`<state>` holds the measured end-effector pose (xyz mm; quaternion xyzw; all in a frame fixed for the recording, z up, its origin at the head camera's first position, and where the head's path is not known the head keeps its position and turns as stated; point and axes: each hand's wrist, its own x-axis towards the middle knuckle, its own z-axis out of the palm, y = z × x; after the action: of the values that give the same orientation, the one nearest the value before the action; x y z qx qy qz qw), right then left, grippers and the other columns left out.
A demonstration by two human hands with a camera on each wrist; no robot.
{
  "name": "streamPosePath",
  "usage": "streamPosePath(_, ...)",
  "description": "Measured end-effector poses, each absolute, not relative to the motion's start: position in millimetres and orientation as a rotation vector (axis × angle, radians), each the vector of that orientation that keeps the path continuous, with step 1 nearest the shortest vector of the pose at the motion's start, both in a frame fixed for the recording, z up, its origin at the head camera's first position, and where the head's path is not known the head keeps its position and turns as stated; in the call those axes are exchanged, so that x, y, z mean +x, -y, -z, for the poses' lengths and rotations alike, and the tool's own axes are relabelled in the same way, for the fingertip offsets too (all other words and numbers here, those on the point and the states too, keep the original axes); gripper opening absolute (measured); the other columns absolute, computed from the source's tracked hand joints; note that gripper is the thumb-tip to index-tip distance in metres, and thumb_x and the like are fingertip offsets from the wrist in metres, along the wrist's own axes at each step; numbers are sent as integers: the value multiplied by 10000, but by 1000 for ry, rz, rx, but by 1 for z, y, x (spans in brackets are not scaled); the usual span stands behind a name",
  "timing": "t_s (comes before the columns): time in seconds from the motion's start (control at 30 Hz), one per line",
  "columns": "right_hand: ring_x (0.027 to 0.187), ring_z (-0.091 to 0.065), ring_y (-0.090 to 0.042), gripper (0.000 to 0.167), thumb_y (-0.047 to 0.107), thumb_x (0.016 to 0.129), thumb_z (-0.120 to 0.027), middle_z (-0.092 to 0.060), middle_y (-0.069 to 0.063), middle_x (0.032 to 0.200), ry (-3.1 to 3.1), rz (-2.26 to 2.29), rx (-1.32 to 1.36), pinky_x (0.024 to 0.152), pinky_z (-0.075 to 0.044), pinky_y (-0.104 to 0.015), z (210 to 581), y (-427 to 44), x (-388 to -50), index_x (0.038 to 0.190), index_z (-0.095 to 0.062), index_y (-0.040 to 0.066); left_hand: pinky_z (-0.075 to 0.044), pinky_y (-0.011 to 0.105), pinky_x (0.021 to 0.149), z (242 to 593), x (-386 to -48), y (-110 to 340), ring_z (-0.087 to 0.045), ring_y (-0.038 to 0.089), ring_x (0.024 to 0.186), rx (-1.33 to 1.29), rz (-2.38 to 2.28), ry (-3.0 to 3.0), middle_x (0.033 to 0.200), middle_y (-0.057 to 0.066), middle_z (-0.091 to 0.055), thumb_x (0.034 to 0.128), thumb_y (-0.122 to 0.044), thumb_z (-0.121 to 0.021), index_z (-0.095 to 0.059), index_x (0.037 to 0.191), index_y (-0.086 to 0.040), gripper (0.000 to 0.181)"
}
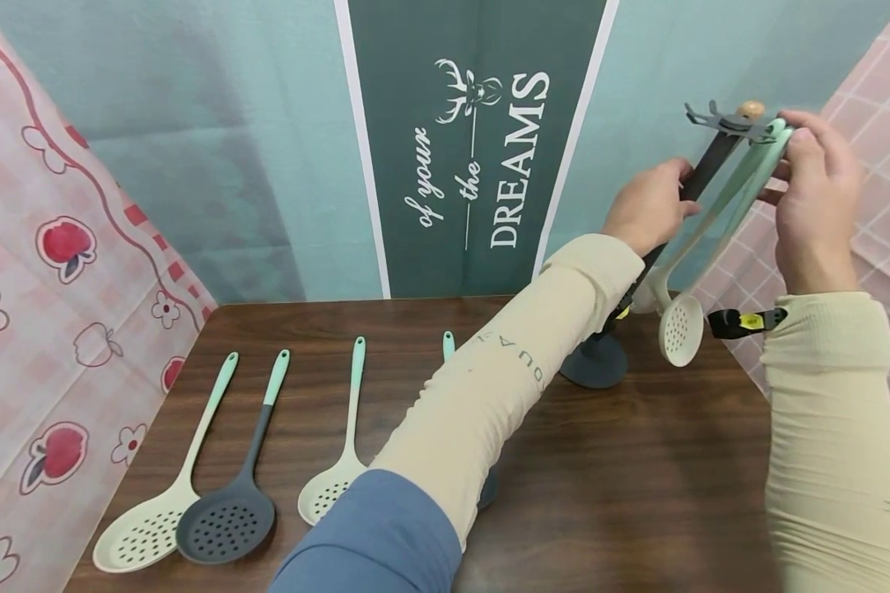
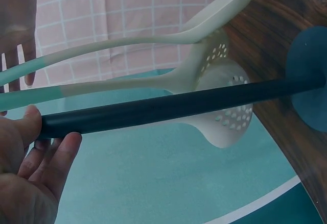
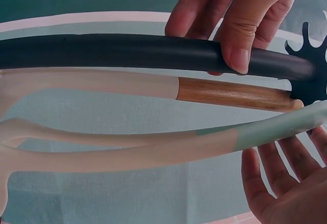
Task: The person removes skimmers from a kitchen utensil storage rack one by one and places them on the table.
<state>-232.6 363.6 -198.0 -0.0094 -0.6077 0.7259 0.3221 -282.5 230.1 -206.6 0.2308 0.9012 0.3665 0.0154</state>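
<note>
My left hand (image 1: 650,206) grips the dark pole (image 2: 168,106) of a utensil stand, just below its hooked rack (image 1: 733,125). At the rack's right side my right hand (image 1: 818,198) holds the pale green handle top (image 1: 766,161) of a cream skimmer (image 1: 682,331), thumb and fingers about it. In the right wrist view its fingers (image 3: 273,170) lie behind that handle. Another cream, green-handled utensil (image 2: 122,83) hangs close beside. A wooden-handled cream utensil (image 3: 230,93) hangs by the pole; its holed head shows in the left wrist view. Whether the held skimmer rests on its hook, I cannot tell.
On the brown wooden table (image 1: 600,478) lie a large cream skimmer (image 1: 144,531), a dark grey skimmer (image 1: 225,527) and a smaller cream skimmer (image 1: 333,490). Another green handle (image 1: 449,344) is mostly hidden by my left sleeve. The stand's round base (image 1: 596,364) sits near the back edge.
</note>
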Motion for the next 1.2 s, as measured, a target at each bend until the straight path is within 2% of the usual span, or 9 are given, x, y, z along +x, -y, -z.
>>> streamPosePath(0.23,857,-635,-110,278,164,1049,-566,-565,-21,1210,1628,-1875,12,607,-500,-174,197,-361,-232,1301,-679,136,-441,127,869,206,-285,-225,-593,-59,1004,720,-1138,-2825,1192,-198,-638,979,-371,-662,-575,1336,-318,372)
streamPosePath(0.33,895,-635,-103,331,221,1068,-532,-577,-16,1183,1675,-1837,11,625,-496,-163,199,-361,-232,1381,-619,159,-441,127,861,207,-286,-223,-600,-58,1000,712,-1154,-2828,1196,-198,-645,976,-365,-673,-578,1341,-319,380)
streamPosePath(0.5,910,-681,-124,364,280,1110,-411,-714,-13,1097,1634,-1914,-9,611,-520,-176,199,-362,-233,1423,-535,141,-442,138,850,207,-286,-221,-600,-55,983,699,-1142,-2848,1179,-204,-649,971,-374,-680,-584,1327,-327,372)
streamPosePath(0.6,903,-687,-133,332,257,1114,-396,-728,-29,1111,1583,-1944,-28,597,-530,-187,198,-361,-235,1366,-559,114,-447,145,844,207,-286,-220,-601,-46,970,696,-1130,-2863,1162,-197,-650,973,-378,-675,-585,1317,-323,359)
streamPosePath(0.87,872,-622,-142,219,165,1100,-410,-590,-76,1090,1582,-1911,-34,618,-543,-186,199,-359,-235,1125,-599,58,-456,154,851,204,-287,-216,-610,-36,971,670,-1140,-2859,1160,-201,-653,981,-374,-667,-576,1310,-330,344)
streamPosePath(1.2,815,-654,-114,106,138,1048,-537,-651,-51,963,1717,-1621,-28,613,-512,-144,237,-363,-224,1007,-626,98,-469,161,836,208,-286,-217,-617,-30,952,659,-1210,-2823,1159,-181,-668,975,-357,-679,-584,1308,-321,349)
